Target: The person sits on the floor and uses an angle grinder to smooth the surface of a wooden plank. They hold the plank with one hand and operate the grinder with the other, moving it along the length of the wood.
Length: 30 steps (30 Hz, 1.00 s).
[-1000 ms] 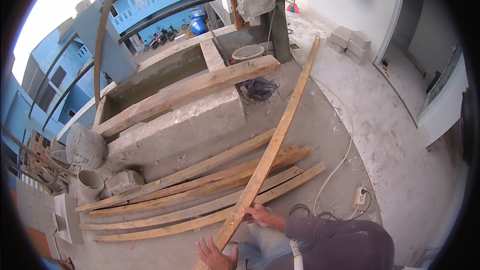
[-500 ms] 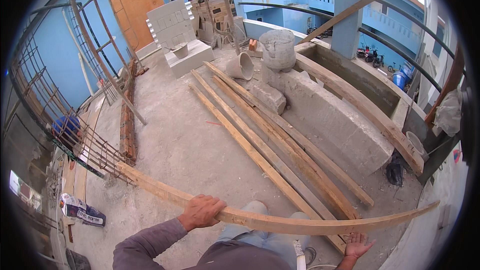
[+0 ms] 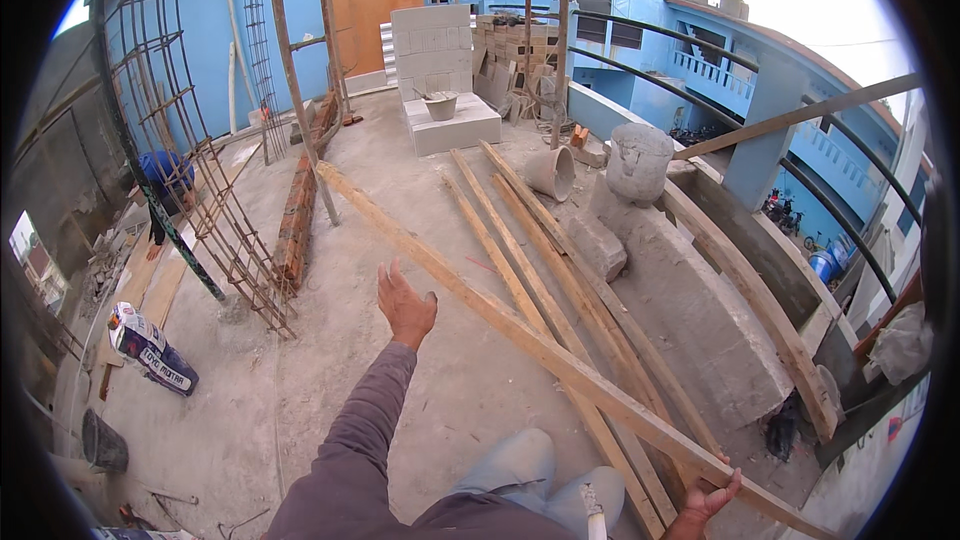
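So the long board [image 3: 480,298] is the thing to watch. It cuts diagonally across the frame, from a far end left of upper center down to the lower right corner, passing over your lap side. Your right hand [image 3: 708,505] is the one on it: fingers curled round the board down at lower right, close to the near end, so most of the length sticks out past your grip.

Your left hand [image 3: 407,310] isn't on it at all. It's wide open, fingers spread and pointing up the frame, near the middle and just beside the board on its left. From that palm, the wood lies to the right, a small gap away, with the long axis slanting up-left to down-right. So left is nearer the middle of the length, right has the near end.

The board crosses above the boards lying on the floor [image 3: 558,272], at an angle to them rather than in line. The far end overlaps the slanted pole [image 3: 300,85] in view, but honestly I can't tell if they touch.
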Motion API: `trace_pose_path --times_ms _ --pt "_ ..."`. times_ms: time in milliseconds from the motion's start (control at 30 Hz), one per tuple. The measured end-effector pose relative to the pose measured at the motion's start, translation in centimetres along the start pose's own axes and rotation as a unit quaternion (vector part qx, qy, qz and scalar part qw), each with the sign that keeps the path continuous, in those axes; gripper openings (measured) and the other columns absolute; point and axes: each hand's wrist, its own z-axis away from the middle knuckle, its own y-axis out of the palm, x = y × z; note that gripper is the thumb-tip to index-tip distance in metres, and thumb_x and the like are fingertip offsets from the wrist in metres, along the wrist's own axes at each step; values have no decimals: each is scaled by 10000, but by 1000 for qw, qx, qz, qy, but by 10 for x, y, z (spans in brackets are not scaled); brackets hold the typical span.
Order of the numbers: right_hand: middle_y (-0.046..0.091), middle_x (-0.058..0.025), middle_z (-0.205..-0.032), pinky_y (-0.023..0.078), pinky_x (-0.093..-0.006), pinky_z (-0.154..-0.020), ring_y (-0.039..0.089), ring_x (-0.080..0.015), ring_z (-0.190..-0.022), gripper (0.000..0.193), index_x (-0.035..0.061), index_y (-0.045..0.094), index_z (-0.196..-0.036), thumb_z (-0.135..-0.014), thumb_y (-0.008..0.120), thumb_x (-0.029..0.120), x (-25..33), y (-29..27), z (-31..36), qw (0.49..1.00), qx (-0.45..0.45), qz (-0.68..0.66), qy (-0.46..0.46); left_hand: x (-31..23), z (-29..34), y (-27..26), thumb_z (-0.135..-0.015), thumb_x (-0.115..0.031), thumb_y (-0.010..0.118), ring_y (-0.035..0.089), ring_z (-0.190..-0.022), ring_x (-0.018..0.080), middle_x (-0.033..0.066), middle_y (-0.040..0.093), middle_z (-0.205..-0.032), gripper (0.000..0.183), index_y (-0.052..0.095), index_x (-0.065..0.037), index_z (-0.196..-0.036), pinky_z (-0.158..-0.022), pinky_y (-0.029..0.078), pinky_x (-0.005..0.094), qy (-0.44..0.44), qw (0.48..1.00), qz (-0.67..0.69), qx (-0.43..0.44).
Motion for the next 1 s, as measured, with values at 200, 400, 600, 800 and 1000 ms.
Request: trace_pose_path --times_ms 200,400,600,800,1000 --pt "585 -160 -1561 301 -554 -1290 483 -366 -1511 681 73 562 -1532 -971 784 389 -132 135 104 966 113 188 135 -147 215 74 -954 -912 503 339 -1613 361 233 257 -1785 1208 66 -154 -1786 -1333 189 567 -356 455 629 520" --pt "638 -186 -1503 323 -572 -1283 504 -396 -1490 673 68 611 -1493 -946 800 412 -126 152 148 829 247 481 141 -139 222 124 -1041 -439 716 724 -1025 267 107 718 -1099 440 614 -113 -1318 -1007 585 521 -508 296 754 294" --pt "659 -183 -1475 353 -585 -1266 534 -399 -1452 672 65 632 -1472 -953 777 468 64 118 162 907 32 407 -106 -78 158 121 -1074 -458 653 724 -907 220 56 705 -982 389 625 -93 -1205 -862 633 461 -492 284 783 251" --pt "680 -179 -1448 384 -598 -1250 565 -401 -1414 681 62 654 -1451 -960 754 524 242 99 194 890 -55 310 -329 5 108 171 -1061 -572 653 726 -917 224 91 696 -1071 532 599 -74 -1239 -851 629 443 -515 391 711 276" --pt "701 -176 -1420 414 -611 -1234 596 -404 -1377 698 59 675 -1430 -967 731 579 323 97 219 862 -83 280 -415 30 72 203 -1056 -621 632 718 -941 238 126 690 -1129 639 577 -39 -1312 -856 631 445 -480 392 731 285"
